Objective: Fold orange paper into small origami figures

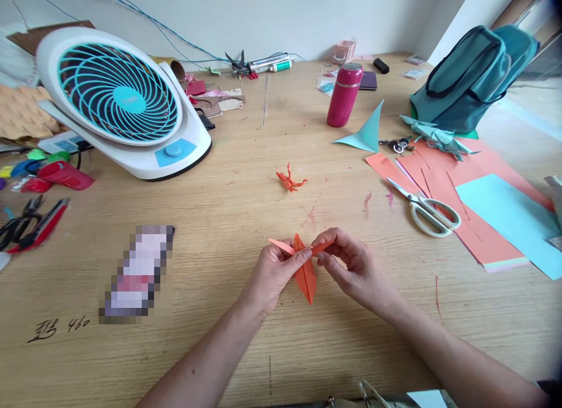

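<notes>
Between my two hands is an orange origami piece (306,280), with narrow points sticking out to the left and right and a wider creased flap hanging down. My left hand (276,272) pinches its middle, thumb on top. Thumb and fingers of my right hand (351,264) close on the point at the right side. A small finished-looking orange origami figure (290,180) with thin curled limbs lies on the table beyond my hands.
White scissors (428,212) lie on orange paper sheets (487,238) at right, near a teal folded figure (439,137). Behind stand a pink bottle (345,98) and teal bag (465,80). A fan (127,103) is at left, a blurred-out phone-like object (138,267) nearer on the wooden table (211,349).
</notes>
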`<state>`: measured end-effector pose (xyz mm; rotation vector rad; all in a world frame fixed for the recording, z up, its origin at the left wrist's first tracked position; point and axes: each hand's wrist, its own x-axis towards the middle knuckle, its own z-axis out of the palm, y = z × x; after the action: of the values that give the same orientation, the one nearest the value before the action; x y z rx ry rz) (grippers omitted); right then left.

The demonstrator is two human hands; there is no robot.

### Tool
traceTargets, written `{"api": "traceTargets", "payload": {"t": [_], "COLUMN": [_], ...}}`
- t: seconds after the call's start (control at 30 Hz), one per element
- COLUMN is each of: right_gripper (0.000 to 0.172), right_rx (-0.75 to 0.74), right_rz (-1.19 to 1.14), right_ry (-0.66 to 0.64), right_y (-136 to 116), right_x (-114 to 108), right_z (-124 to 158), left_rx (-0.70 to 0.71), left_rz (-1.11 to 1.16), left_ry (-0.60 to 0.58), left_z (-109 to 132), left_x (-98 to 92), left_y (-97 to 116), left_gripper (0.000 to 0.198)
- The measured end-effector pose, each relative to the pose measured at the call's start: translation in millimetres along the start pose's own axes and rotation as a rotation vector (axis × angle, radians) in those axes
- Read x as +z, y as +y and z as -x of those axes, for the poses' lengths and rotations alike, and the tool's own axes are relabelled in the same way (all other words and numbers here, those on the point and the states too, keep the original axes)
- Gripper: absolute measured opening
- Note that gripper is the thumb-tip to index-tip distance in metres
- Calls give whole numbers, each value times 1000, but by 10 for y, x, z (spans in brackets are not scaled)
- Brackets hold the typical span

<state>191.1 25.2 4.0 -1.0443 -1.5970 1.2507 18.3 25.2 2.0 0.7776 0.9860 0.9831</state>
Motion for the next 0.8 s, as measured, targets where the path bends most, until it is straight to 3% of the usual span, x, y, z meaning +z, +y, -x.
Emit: {"api": "traceTargets", "payload": {"t": [0.13, 0.27, 0.37, 0.53, 0.8], "right_gripper": [4, 7, 6, 22, 37], "right_rx": [54, 43, 133, 334, 299], "right_rz": [-57, -97, -150, -328, -353], "right_ry": [36, 41, 23, -22, -21], "right_y": [27, 30, -2, -57, -76], "right_x": [11, 10, 1, -32, -40], "right_z": [-14, -30, -59, -101, -93], "left_rx": [-67, -234, -320, -382, -410], "left_rz": [51, 152, 216, 283, 333], "left_ry": [30, 27, -5, -65, -89], "left_z": [4, -8, -27, -38, -29], "left_x": [-6, -57, -99, -115, -62], "left_y": [9, -36, -84, -103, -62], "left_gripper": [33, 35, 33, 32, 26]}}
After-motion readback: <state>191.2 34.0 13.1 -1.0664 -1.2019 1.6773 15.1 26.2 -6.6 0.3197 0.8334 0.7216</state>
